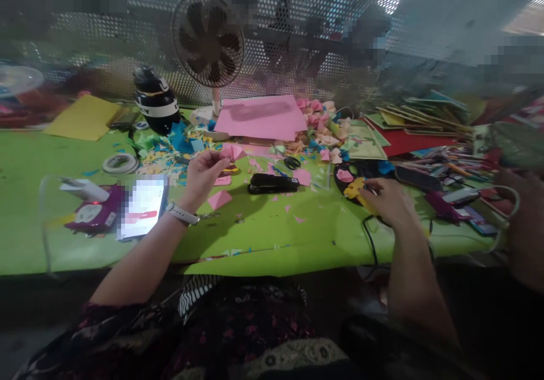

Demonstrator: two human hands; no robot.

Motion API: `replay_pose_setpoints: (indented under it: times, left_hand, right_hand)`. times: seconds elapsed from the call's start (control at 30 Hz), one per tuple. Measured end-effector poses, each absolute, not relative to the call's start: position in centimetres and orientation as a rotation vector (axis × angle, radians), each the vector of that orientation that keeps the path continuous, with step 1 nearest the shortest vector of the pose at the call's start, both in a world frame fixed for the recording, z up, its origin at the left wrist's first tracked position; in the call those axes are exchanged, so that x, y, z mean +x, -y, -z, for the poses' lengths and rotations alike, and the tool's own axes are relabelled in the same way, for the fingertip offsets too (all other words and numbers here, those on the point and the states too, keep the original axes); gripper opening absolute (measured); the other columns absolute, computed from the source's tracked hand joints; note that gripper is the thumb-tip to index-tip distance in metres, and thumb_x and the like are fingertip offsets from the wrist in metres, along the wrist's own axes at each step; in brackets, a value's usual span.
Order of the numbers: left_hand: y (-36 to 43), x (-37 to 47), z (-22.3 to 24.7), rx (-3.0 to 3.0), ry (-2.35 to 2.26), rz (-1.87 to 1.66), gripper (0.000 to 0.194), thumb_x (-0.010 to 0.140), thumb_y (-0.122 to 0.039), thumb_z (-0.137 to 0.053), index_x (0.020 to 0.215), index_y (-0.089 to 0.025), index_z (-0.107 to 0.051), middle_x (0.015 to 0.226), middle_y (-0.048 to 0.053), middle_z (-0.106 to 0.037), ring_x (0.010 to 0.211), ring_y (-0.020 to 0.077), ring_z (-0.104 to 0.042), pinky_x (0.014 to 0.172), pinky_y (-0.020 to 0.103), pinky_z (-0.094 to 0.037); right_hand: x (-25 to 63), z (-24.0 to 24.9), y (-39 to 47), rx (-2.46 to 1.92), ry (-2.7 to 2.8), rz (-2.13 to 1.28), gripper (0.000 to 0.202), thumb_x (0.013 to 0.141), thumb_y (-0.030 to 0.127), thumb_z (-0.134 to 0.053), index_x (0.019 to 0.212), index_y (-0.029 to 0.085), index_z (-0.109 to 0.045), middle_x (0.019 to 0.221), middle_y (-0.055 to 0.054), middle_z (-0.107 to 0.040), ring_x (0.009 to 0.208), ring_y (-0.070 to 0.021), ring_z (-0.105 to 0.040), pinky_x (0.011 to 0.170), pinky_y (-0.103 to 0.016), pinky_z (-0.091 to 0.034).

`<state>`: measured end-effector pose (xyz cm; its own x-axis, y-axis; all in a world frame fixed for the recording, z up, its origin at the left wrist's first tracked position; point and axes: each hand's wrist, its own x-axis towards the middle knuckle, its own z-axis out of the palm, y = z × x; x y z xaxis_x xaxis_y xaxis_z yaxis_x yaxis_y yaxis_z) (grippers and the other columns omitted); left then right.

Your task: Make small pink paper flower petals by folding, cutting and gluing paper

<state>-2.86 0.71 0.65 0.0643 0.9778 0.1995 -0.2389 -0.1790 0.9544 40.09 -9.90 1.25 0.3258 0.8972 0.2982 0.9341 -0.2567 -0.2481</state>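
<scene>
My left hand (206, 176) is closed in a pinch on a folded pink paper piece (232, 152), just above the green table cover. A small yellow bit shows under its fingertips. To the right, my right hand (391, 201) is wrapped round a yellow glue gun (361, 192). The gun's front end is over a black round object (340, 175), and I cannot tell if they touch. A black cord (370, 241) hangs below that hand. Between the hands lies a black stapler (273, 183). Loose pink paper (220, 200) lies near my left wrist.
Pink sheets (261, 116) and heaped paper scraps (164, 162) lie toward the back, before a fan (208, 39) and a black bottle (157, 102). A lit phone (142, 207) leans by a purple socket box (91, 216) at left. Another person's arm (527, 233) reaches in at right.
</scene>
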Motion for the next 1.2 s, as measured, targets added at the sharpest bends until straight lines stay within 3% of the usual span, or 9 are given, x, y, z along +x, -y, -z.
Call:
replay_pose_setpoints:
  times: [0.23, 0.57, 0.8, 1.2]
  left_hand:
    - [-1.1, -2.9, -0.5, 1.168, -0.910, -1.443, 0.026, 0.071, -0.034, -0.082, 0.080, -0.015, -0.066, 0.076, 0.002, -0.070, 0.074, 0.0162, -0.075, 0.064, 0.024, -0.064]
    - [-1.3, -3.0, -0.3, 1.173, -0.900, -1.420, 0.017, 0.078, -0.028, -0.078, 0.082, -0.016, -0.066, 0.079, 0.002, -0.069, 0.074, 0.0147, -0.074, 0.069, 0.027, -0.066]
    - [-1.1, -3.0, -0.4, 1.198, -0.898, -1.388, 0.021, 0.077, -0.031, -0.079, 0.081, -0.016, -0.066, 0.080, 0.002, -0.069, 0.076, 0.0145, -0.073, 0.071, 0.027, -0.066]
    - [-1.3, -2.9, -0.3, 1.193, -0.940, -1.350, 0.019, 0.077, -0.029, -0.078, 0.081, -0.017, -0.063, 0.081, 0.002, -0.071, 0.075, 0.0157, -0.074, 0.069, 0.029, -0.066]
  right_hand:
    - [31.0, -4.5, 3.2, -1.796, 1.936, -0.089, 0.020, 0.085, 0.032, -0.057, 0.086, 0.021, -0.074, 0.093, -0.009, -0.075, 0.083, -0.0247, -0.067, 0.079, -0.037, -0.049]
    - [20.5, -3.0, -6.7, -1.478, 2.566, -0.590, 0.016, 0.085, 0.018, -0.064, 0.097, 0.018, -0.074, 0.097, -0.007, -0.076, 0.085, -0.0194, -0.068, 0.075, -0.028, -0.046]
    - [19.4, -0.9, -8.8, -1.441, 2.714, -0.534, 0.021, 0.083, 0.015, -0.064, 0.102, 0.017, -0.073, 0.098, -0.008, -0.074, 0.086, -0.0184, -0.065, 0.075, -0.027, -0.043]
    - [18.6, -0.3, -9.2, -1.517, 2.669, -0.488, 0.009, 0.083, 0.016, -0.065, 0.088, 0.017, -0.072, 0.092, -0.006, -0.073, 0.086, -0.0184, -0.062, 0.072, -0.026, -0.040]
